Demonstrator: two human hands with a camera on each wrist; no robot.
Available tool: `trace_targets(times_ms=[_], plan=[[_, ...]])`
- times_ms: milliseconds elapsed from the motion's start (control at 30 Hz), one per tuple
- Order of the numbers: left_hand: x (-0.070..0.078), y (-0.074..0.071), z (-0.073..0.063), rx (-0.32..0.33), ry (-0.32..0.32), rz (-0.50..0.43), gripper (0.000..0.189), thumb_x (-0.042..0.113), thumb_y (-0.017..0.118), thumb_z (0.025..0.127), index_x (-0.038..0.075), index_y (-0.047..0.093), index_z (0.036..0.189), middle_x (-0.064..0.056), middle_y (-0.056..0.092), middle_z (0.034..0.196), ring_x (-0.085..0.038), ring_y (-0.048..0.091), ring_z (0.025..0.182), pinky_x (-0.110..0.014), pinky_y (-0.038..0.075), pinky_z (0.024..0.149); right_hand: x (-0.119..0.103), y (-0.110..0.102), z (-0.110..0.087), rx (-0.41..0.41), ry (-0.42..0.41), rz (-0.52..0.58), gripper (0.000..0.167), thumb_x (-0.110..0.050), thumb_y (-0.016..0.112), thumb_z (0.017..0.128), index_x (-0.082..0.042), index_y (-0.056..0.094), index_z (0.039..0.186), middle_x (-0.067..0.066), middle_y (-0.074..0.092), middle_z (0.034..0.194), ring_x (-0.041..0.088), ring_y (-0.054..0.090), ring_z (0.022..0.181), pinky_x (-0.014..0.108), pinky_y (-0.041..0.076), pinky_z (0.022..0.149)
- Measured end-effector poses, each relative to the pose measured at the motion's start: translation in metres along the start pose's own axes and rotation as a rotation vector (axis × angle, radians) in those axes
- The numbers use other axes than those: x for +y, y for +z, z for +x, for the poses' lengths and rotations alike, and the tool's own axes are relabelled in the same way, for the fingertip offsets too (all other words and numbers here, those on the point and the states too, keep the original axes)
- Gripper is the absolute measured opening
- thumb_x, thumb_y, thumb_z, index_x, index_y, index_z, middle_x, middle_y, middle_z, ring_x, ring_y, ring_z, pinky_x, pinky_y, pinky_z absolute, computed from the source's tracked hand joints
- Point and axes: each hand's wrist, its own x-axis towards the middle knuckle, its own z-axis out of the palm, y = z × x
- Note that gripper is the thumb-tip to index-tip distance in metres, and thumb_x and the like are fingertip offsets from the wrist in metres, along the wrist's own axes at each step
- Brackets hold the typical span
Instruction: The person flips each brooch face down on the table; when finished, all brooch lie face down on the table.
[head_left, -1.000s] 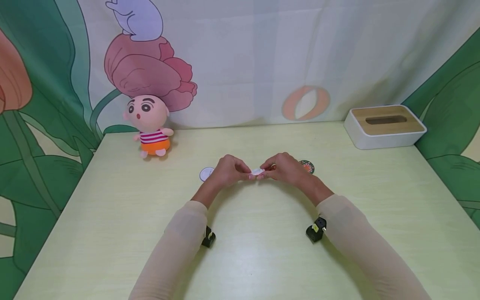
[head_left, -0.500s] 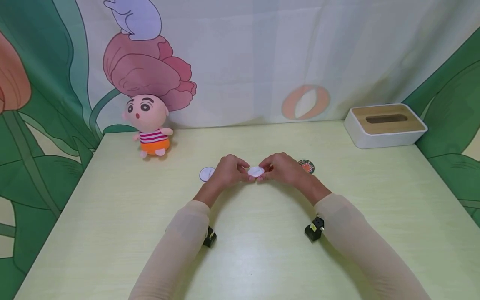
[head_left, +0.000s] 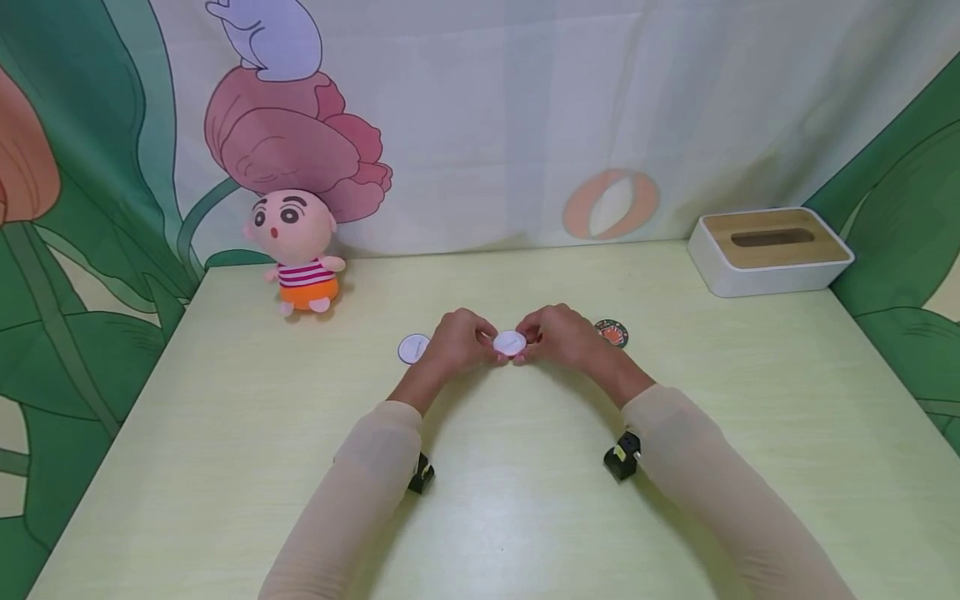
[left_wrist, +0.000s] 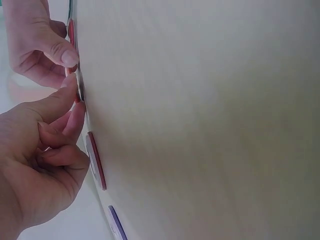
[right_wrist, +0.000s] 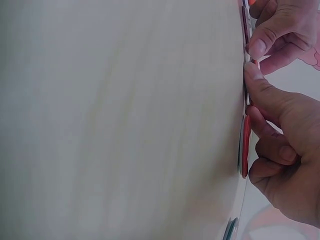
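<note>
In the head view my left hand [head_left: 463, 340] and right hand [head_left: 561, 335] meet at mid-table. Between them is a small round disc [head_left: 510, 342] with a white face turned up toward the head camera. Thumb and fingers of each hand pinch its opposite edges. Both wrist views show it nearly edge-on, low over the tabletop, with a thin reddish side. Just left of my left hand lies another white disc [head_left: 413, 349] with a dark rim. A dark disc [head_left: 612, 333] with an orange design lies beyond my right wrist, partly hidden by it.
A plush doll [head_left: 302, 250] in a striped shirt sits at the table's back left. At the back right stands a white tissue box [head_left: 780, 279] with a wooden lid. More discs show near my hands: a red-edged one [left_wrist: 96, 161] and a red one [right_wrist: 245, 147].
Between my fingers the white disc has tilted from nearly edge-on to show its round face. My hands stay at almost the same spot, and the right forearm has shifted slightly left.
</note>
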Motion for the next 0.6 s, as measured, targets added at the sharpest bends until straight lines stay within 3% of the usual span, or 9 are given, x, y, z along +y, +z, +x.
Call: trace_targets(times_ms=[300, 600], plan=[[0.0, 0.0005, -0.0015, 0.01, -0.006, 0.047, 0.036, 0.016, 0.088, 0.078, 0.003, 0.078, 0.11, -0.009, 0.08, 0.09, -0.016, 0.07, 0.081, -0.023, 0.049, 0.073, -0.0006, 0.0008, 0.0026, -0.008, -0.018, -0.028, 0.033, -0.023, 0.086, 0.081, -0.006, 0.078, 0.109, 0.003, 0.077, 0.087, 0.012, 0.062, 0.078, 0.024, 0.045, 0.072], [-0.0005, -0.0022, -0.0041, 0.006, 0.001, 0.034, 0.038, 0.016, 0.087, 0.08, 0.002, 0.076, 0.113, -0.01, 0.079, 0.093, -0.018, 0.069, 0.085, -0.026, 0.05, 0.078, -0.0023, 0.0007, 0.002, -0.018, -0.013, -0.021, 0.035, -0.023, 0.084, 0.084, -0.006, 0.076, 0.113, 0.002, 0.077, 0.089, 0.012, 0.063, 0.079, 0.024, 0.045, 0.072]])
